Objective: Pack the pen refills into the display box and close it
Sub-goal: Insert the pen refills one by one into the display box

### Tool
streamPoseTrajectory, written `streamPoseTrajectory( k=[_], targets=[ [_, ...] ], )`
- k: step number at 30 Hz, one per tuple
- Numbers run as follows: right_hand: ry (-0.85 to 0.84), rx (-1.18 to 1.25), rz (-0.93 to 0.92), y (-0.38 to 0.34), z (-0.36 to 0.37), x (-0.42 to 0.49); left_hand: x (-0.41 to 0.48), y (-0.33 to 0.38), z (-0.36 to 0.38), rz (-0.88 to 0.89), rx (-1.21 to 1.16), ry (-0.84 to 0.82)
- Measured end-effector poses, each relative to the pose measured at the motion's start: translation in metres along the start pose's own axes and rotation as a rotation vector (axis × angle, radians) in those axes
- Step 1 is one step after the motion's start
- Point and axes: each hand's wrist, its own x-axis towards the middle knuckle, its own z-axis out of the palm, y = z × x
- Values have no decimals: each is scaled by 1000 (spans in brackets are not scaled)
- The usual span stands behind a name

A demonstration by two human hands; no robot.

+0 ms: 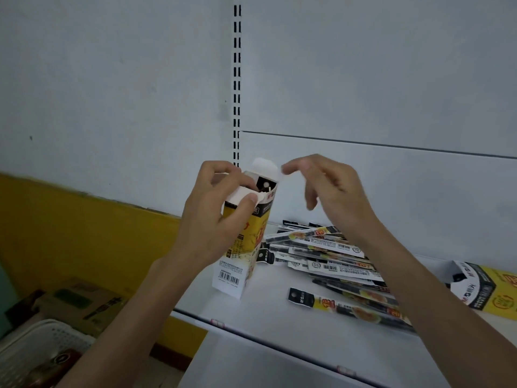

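Left hand (215,211): grips box (242,247), thumb on side flap (237,196).
Right hand (330,186): loose, empty, near top flap (264,166).
Tip: tuck top flap last.

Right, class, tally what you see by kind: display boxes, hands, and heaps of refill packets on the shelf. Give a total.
Display boxes: 2, the held box and the lying box at the right edge
Hands: 2, the left hand and the right hand
Heaps of refill packets: 1, the heap
Total: 5
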Motion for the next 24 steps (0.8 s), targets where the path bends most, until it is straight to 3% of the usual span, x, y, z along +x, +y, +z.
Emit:
streamPoseTrajectory(
  k=[2, 6, 9, 13, 20, 24],
  targets=[
    [36, -103, 72, 18, -11, 5, 0, 1, -1, -19, -14, -8],
    [-490, -645, 426, 58, -24, -3, -1, 3, -2, -4, -14, -5],
    [-650, -870, 522, 72, -17, -18, -2, 0, 0, 2, 27, -3],
    [-611, -922, 487, 79, -13, -24, -1, -2, 3, 4, 72, 22],
    [-520, -415, 391, 75, -20, -25, 0, -1, 7, 25, 42, 15],
    [-295, -467, 196, 76, -15, -25, -1, -1, 8, 38, 45, 12]
  ],
)
